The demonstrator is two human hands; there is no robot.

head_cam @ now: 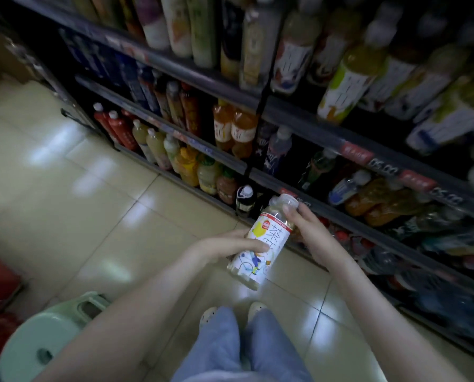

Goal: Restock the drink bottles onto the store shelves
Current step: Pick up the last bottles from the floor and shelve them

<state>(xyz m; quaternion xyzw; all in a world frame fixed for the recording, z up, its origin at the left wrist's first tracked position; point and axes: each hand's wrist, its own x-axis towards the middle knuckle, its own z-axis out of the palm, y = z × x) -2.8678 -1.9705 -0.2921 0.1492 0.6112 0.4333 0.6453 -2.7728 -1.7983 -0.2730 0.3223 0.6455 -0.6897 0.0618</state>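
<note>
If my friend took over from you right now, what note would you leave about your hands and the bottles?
Left hand: grips the body of the clear plastic tea bottle with the white picture label.
Right hand: pinches that bottle's cap end.
The bottle is tilted in the air, in front of the dark metal shelves, over the floor.
Done: the shelves hold many drink bottles.
Left: this bottle is not yet on a shelf; it likely goes in a row.
A pale green plastic stool stands to the left.

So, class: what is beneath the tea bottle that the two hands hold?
Below the tea bottle lies glossy tiled floor, with pale shoes just nearer. The bottle hides the tile patch directly behind it.
</note>
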